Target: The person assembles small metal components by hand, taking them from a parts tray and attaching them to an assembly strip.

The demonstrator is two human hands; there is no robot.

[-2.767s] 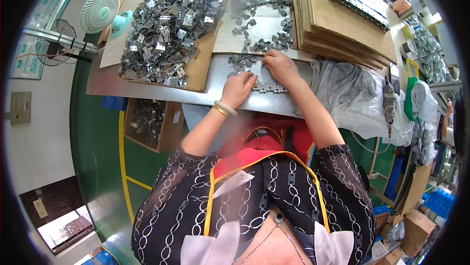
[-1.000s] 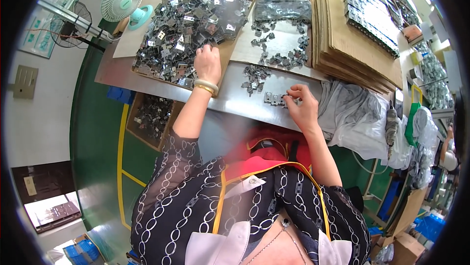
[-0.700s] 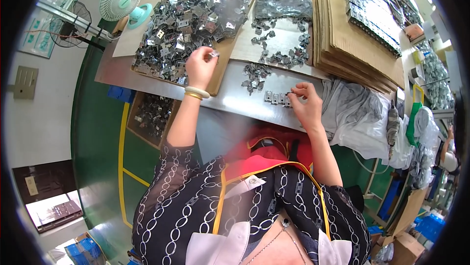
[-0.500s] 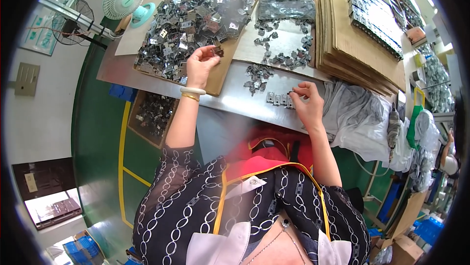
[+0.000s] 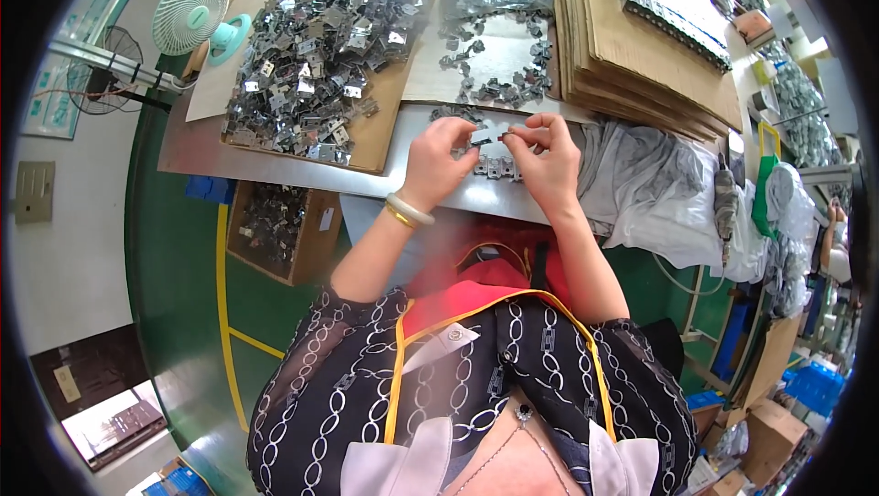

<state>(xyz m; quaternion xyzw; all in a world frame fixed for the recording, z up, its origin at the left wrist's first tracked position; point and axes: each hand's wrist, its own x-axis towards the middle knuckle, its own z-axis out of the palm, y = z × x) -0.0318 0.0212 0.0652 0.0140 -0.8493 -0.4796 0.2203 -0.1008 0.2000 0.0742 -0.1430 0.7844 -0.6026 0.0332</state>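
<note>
Both hands meet close together above the metal tabletop. My left hand pinches a small dark metal piece between thumb and fingers. Opposite it, my right hand is closed with its fingertips on a tiny dark, reddish-tinted part, too small to name. Just below the fingertips lies a short row of small silver metal brackets, partly covered by the hands. Behind the left hand, a loose pile of small metal pieces is partly hidden.
A cardboard tray heaped with metal plates lies at the left, beside a green fan. Stacked cardboard sheets stand right of a scatter of metal pieces. Grey cloth covers the right edge. Below sits a parts box.
My left hand has moved right from the heaped tray to the bracket row, carrying a metal piece. My right hand has come in toward it. The whole view has shifted slightly.
</note>
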